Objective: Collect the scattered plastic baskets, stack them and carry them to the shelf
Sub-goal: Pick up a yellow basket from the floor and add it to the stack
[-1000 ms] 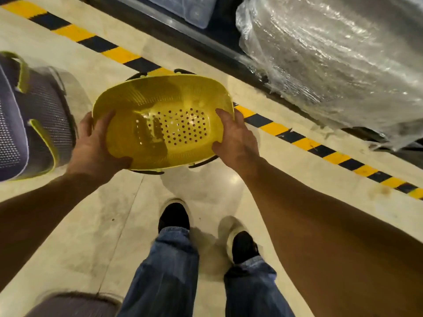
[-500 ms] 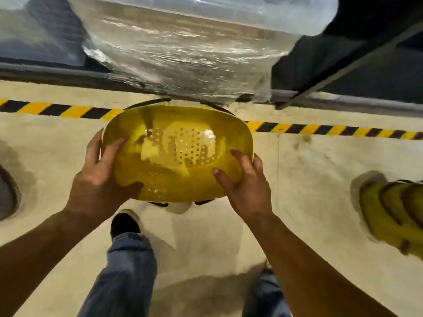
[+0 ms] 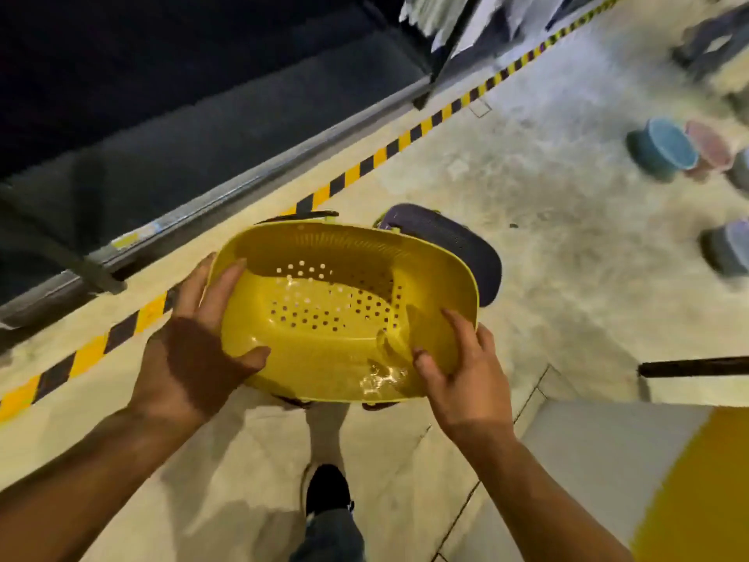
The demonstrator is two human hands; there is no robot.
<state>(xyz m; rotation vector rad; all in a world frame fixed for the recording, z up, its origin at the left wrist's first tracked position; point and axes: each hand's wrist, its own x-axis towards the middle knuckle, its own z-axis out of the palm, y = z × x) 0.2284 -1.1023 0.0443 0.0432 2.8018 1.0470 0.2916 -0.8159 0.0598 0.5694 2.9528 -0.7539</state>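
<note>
A yellow perforated plastic basket (image 3: 336, 306) is held in front of me above the floor, its opening facing up. My left hand (image 3: 202, 342) grips its left rim, thumb inside and fingers along the wall. My right hand (image 3: 458, 379) grips the near right rim. Dark handles of something under the yellow basket stick out at its far and near edges. A dark purple basket (image 3: 466, 245) lies on the concrete floor just behind it. Blue (image 3: 660, 150), pink (image 3: 709, 146) and grey (image 3: 729, 249) baskets lie on their sides at the right.
A dark low shelf level (image 3: 202, 115) with a metal front rail runs along the left, bordered by a yellow-black floor stripe (image 3: 364, 164). A white and yellow surface (image 3: 648, 460) is at the lower right. My shoe (image 3: 328, 488) is on the floor below.
I have turned to the right: the wrapped pallet is out of view, and the dark shelf and scattered baskets have come in. Both hands still hold the yellow basket.
</note>
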